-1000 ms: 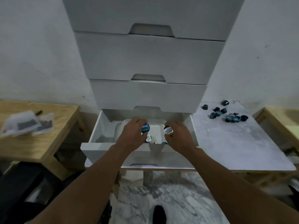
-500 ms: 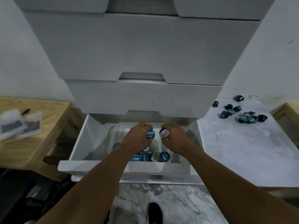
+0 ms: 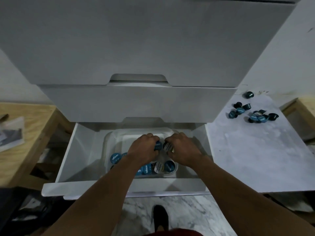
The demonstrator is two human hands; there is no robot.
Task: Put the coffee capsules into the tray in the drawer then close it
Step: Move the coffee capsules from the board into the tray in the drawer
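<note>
Head view looks straight down into the open white bottom drawer of a tall white drawer cabinet. Inside the drawer sits a clear plastic tray, and both hands reach into it side by side, close together.

Left hand is curled around a blue-lidded coffee capsule, its lid showing between thumb and fingers. Right hand is closed on a dark capsule with a white label. The two held capsules are just beside each other over the middle of the tray; whether they touch the tray floor cannot be told.

More capsules lie in the near part of the tray: a blue-lidded one at the left, and a row below the wrists made up of a second blue lid, a white-labelled one and another blue one.

To the right of the cabinet, a white marbled surface carries a loose cluster of dark and blue capsules near its far edge, well apart from the drawer. A pale wooden surface stands to the left with a blurred plastic packet on it. A dark shoe shows on the marble floor below.
</note>
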